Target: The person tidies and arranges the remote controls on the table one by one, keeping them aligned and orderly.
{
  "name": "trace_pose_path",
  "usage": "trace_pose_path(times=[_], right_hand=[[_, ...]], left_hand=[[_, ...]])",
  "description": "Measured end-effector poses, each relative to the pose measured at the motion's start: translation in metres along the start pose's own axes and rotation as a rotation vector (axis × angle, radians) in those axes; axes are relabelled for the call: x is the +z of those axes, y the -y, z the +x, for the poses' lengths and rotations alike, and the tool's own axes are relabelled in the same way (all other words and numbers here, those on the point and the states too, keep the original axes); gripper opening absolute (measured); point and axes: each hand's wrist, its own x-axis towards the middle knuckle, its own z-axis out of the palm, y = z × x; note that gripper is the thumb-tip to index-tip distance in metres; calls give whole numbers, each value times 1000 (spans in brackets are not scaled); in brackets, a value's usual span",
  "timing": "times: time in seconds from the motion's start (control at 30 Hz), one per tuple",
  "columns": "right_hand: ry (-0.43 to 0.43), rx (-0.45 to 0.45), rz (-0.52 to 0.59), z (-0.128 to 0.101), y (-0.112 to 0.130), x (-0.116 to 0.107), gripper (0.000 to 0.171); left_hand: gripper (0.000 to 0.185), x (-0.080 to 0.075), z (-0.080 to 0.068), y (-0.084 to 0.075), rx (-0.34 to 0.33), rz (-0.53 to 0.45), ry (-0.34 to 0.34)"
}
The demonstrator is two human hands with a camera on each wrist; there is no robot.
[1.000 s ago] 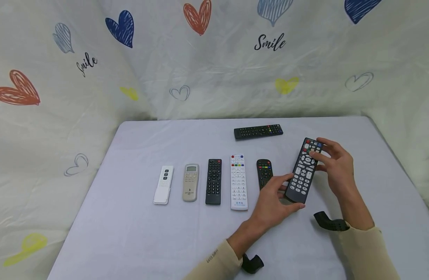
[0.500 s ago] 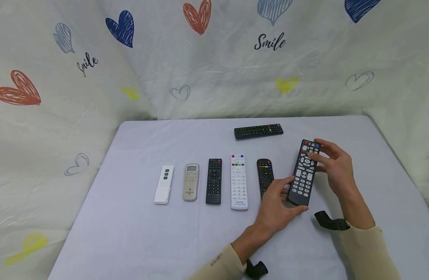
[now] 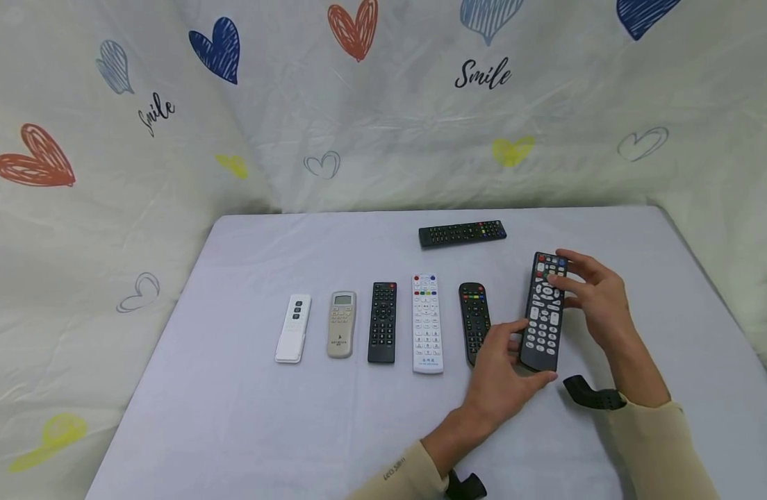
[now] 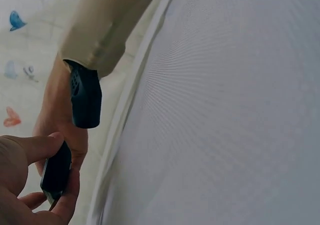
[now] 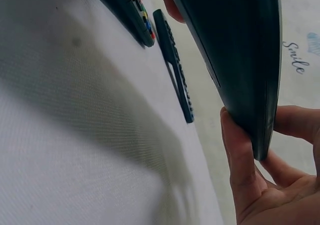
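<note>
Moved: big black remote [image 3: 542,312] swung straighter since a second ago, nearly parallel to the row now
Where: just right of the small black remote [image 3: 474,321]
Left hand [image 3: 499,378]: pinching its near end
Right hand [image 3: 592,298]: gripping its far end

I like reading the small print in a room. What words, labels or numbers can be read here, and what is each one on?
"Smile": black script on the backdrop cloth, near its top middle.
"Smile": again on the cloth at the left, tilted.
Sleeve of the left arm: small dark lettering, too small to read.
White remote: blue marking at its near end, too small to read.
Beige remote: small print, unreadable.
Held remote and the others: button legends too small.
</note>
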Motion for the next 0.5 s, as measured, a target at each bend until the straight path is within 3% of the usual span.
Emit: trace_pose_path(times=[0.5], right_hand=[[77,-35,-28,3,-3,-1,64]], left_hand=[[84,7,-2,-2,9,98,0]])
